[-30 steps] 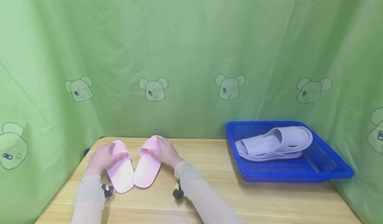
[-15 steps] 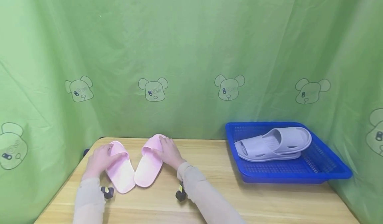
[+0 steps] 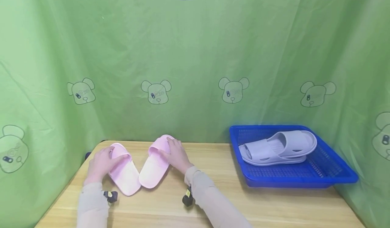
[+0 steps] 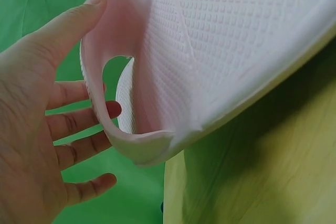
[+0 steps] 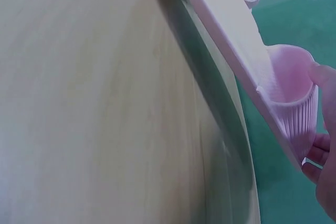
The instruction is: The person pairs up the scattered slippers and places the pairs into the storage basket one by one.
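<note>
Two pale pink slippers are held at the left of the table in the head view, toes pointing away and heels meeting in a V. My left hand (image 3: 100,164) grips the left slipper (image 3: 127,179) at its strap, thumb at the strap's edge and fingers around the outside in the left wrist view. My right hand (image 3: 177,156) holds the right slipper (image 3: 153,172) by its strap (image 5: 302,121), thumb at the opening and fingers by the toe end. Each wrist view shows a slipper slanting over the table, a dark shadow below it.
At the right, a blue plastic basket (image 3: 300,179) contains a pair of pale grey-lilac slippers (image 3: 271,150), one resting partly on the other. The wooden table (image 3: 158,209) ends at a green curtain (image 3: 195,119) printed with bear heads.
My right hand has moved slightly right and away with its slipper. The left slipper's heel has swung a little to the right, while my left hand has stayed nearly in place.
</note>
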A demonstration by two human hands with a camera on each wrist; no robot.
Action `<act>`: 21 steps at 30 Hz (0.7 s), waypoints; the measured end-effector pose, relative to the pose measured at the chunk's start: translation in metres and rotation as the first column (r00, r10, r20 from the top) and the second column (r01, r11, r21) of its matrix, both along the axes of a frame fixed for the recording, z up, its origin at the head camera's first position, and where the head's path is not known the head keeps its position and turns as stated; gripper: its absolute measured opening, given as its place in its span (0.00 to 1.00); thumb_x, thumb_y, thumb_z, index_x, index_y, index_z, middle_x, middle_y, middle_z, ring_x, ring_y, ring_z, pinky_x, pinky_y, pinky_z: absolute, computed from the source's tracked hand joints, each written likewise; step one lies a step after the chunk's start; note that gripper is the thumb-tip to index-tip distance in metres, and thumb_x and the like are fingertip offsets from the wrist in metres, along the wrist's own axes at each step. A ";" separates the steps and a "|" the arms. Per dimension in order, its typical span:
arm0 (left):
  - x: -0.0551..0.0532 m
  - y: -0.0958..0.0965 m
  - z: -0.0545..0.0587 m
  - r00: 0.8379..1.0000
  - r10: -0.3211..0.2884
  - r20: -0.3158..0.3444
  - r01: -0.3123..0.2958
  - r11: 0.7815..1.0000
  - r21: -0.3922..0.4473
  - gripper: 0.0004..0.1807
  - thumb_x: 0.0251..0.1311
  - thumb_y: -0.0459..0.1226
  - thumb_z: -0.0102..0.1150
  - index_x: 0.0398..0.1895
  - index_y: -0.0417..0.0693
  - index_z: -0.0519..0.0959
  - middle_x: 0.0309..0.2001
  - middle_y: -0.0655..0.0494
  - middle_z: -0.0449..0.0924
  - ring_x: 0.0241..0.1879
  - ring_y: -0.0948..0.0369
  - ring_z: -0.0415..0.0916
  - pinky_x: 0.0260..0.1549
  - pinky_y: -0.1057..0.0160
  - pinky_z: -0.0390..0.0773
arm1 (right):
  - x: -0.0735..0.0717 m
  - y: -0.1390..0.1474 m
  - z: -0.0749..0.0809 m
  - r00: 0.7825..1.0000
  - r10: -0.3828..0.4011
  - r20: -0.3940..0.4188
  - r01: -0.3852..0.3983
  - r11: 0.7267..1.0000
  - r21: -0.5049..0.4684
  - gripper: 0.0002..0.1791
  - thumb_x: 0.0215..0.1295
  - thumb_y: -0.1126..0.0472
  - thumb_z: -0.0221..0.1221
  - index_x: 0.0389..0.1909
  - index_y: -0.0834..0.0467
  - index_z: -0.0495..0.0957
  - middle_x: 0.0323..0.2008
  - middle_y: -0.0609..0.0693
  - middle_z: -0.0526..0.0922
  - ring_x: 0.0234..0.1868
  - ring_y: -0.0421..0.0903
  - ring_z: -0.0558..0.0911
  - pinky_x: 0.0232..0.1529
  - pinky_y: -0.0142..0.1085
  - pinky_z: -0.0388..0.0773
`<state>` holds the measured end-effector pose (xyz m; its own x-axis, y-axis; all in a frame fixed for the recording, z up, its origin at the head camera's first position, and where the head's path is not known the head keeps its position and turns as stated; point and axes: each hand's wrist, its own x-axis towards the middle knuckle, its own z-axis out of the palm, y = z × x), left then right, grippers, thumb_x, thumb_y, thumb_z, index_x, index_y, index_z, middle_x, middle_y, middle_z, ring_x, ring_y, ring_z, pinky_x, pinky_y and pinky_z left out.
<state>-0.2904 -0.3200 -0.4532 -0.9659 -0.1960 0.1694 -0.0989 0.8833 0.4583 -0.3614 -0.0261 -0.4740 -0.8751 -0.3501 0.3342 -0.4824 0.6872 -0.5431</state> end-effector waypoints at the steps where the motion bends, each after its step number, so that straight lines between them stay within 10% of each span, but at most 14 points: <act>1: 0.000 0.000 0.000 1.000 0.003 0.003 -0.003 1.000 0.000 0.60 0.46 0.76 0.53 0.70 0.37 0.63 0.64 0.29 0.68 0.61 0.33 0.67 0.54 0.33 0.70 | 0.000 0.001 0.000 1.000 -0.005 0.001 0.005 1.000 0.000 0.42 0.65 0.36 0.55 0.71 0.60 0.61 0.67 0.57 0.70 0.65 0.53 0.70 0.69 0.46 0.67; 21: 0.009 0.010 0.004 0.993 0.117 -0.013 -0.116 0.989 0.094 0.60 0.43 0.75 0.57 0.69 0.39 0.64 0.65 0.33 0.68 0.62 0.37 0.66 0.57 0.32 0.59 | 0.002 0.025 0.004 0.996 -0.086 -0.022 0.084 0.991 -0.100 0.42 0.64 0.38 0.58 0.70 0.61 0.62 0.63 0.61 0.72 0.63 0.57 0.71 0.66 0.50 0.70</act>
